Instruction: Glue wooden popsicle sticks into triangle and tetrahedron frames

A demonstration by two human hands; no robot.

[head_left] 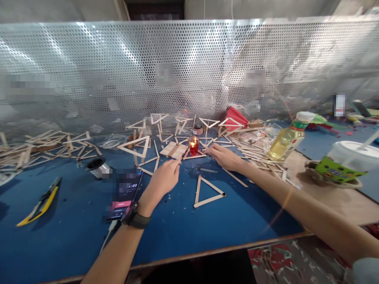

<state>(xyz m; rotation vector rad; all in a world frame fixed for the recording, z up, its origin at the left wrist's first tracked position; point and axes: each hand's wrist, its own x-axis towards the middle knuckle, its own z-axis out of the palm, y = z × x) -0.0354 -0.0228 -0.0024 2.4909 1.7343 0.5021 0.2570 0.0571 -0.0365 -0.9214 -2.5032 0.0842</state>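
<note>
1. Left hand (164,178): stretched forward, fingers loosely curled with the tips toward a small slab of sticks (174,150) laid side by side. Nothing is seen gripped; contact with the slab cannot be told. A dark watch (136,217) is worn on the wrist.
2. Right hand (224,156): laid flat and open on the blue table (74,236), fingertips at a stick triangle just right of the lit candle (194,145). Whether a stick is pinched under the fingers cannot be told.
3. The candle sits between the two hands in a small red glass, on a flat stick triangle.
4. Nearer the table edge a finished stick triangle (208,192) lies flat, apart from both hands.
5. Further out: a loose stick pile (254,152) to the right, more stick triangles (134,146) at the back, a phone (126,191) left of the left forearm, a yellow-handled cutter (40,205) far left, an oil bottle (288,138) tilted at right.
6. Risk, as judged: open flame beside dry wood and both hands. A sleeve, finger or stick drawn over it could scorch or catch fire. A nudge could tip the glass.
7. Risk, as judged: the bottle leans near the stick pile; a spill would foul the sticks.
8. Writing: only "03" is legible on the phone screen. Bottle and tub labels are too small to read.
</note>
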